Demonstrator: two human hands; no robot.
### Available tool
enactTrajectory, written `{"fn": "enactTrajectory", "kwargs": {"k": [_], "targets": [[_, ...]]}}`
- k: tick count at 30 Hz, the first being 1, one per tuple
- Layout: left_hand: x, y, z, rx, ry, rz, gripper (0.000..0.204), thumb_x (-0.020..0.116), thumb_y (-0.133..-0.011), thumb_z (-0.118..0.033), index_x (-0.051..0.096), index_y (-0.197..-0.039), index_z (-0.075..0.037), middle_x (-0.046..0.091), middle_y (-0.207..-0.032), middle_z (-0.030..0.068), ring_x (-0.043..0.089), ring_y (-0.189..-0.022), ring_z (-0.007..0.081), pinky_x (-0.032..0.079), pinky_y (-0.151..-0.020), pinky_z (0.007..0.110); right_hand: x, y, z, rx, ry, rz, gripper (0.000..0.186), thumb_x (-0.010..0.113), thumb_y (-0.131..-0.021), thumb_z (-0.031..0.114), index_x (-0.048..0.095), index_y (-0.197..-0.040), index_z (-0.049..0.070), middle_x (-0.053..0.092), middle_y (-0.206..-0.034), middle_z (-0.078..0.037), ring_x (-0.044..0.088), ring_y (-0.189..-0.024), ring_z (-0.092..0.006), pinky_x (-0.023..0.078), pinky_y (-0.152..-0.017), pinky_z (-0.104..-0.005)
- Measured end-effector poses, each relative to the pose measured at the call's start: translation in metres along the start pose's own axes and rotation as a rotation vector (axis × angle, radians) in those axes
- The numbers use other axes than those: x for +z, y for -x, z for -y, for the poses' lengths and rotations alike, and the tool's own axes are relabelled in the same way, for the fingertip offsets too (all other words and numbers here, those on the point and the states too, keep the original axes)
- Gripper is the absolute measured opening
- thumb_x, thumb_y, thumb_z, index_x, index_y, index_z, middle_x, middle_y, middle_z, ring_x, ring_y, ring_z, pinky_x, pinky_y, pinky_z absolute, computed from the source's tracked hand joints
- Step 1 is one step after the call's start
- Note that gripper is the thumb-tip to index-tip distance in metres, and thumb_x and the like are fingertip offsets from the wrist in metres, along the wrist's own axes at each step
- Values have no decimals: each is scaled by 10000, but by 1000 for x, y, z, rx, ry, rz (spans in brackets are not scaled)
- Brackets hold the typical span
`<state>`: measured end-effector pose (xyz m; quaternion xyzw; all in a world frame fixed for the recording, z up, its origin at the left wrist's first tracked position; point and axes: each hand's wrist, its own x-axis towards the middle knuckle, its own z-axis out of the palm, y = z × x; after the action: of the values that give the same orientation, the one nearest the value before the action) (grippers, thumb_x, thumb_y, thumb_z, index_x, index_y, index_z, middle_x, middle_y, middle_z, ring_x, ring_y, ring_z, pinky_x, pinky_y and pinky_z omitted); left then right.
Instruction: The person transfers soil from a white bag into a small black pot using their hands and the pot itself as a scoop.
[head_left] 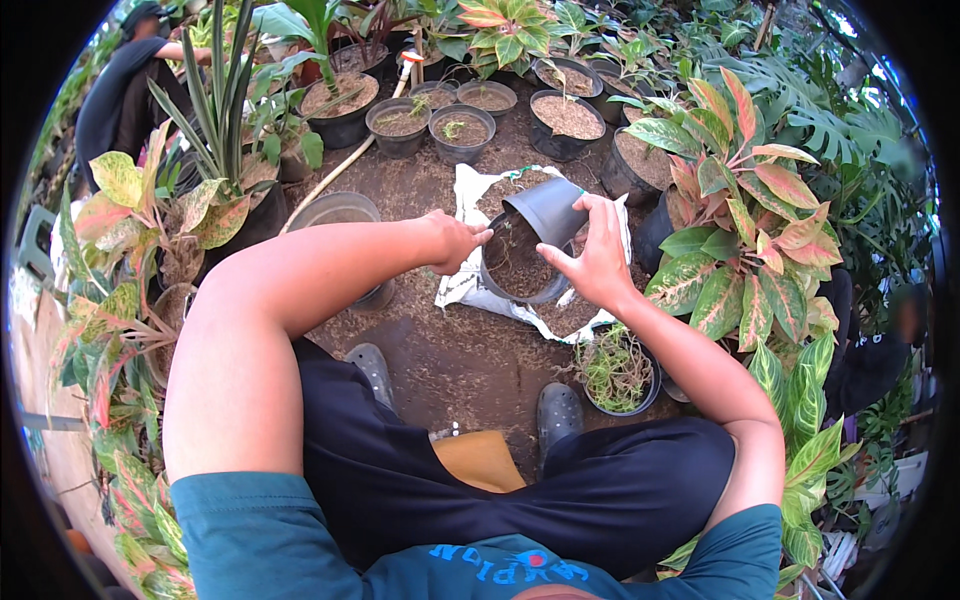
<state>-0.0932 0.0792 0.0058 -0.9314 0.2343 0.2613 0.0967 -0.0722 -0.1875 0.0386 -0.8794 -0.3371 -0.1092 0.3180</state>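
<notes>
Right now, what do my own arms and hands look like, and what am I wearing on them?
Both forearms are bare: no gloves, watch or rings visible on the left hand or right hand. Short teal sleeves end near the shoulders, above dark shorts.

I am looking at soft, even daylight that is falling from above, with no hard sun patches and only weak shadows. The forearms and the white sack (462, 285) are reading brightest, the sack nearly washing out, while the ground (440, 350) under the legs is sitting darker. The middle of the frame is staying sharp enough for me to see soil grain in the tilted pot (548, 210). Toward the rim the fisheye is bending the rows of pots and leaves into curves, and detail is smearing. A black vignette is closing off all four corners. The right edge is going dim and murky, and the foliage (850, 140) there is blurring.
</notes>
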Motion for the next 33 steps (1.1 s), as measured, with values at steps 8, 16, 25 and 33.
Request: {"fn": "enactTrajectory", "kwargs": {"k": [8, 16, 25, 33], "targets": [[3, 0, -1, -4, 51, 22, 970, 608, -857, -119, 130, -1701, -126, 331, -1713, 93, 592, -1370, 314, 509, -1068, 495, -5, 6, -3, -172, 1, -16, 772, 948, -741, 253, 470, -1299, 17, 443, -1378, -229, 502, -1243, -383, 547, -932, -438], [2, 6, 2, -11, 52, 55, 1018, 606, -831, -93, 98, -1709, -177, 317, -1719, 99, 579, -1392, 306, 534, -1035, 489, -6, 8, -13, -340, 143, -30, 777, 954, -722, 275, 485, -1295, 36, 438, -1426, -253, 485, -1307, -434, 477, -1047, -503], [0, 4, 4, -24, 3, 84, 1084, 623, -820, -103, 47, -1704, -350, 250, -1737, 145, 546, -1424, 339, 557, -1032, 482, -12, 4, -41, -82, 223, -224, 730, 897, -796, 332, 460, -1276, -4, 481, -1300, -230, 491, -1244, -417, 409, -1087, -499], [-7, 8, -6, -137, 66, 247, 1098, 688, -954, -258, -133, -1679, -340, 725, -1230, 234, 724, -1090, 414, 564, -926, 527, 6, 44, -93, 396, 282, 27, 784, 854, -838, 409, 439, -1377, 20, 494, -1321, -241, 497, -1276, -429, 429, -1102, -507]]}}
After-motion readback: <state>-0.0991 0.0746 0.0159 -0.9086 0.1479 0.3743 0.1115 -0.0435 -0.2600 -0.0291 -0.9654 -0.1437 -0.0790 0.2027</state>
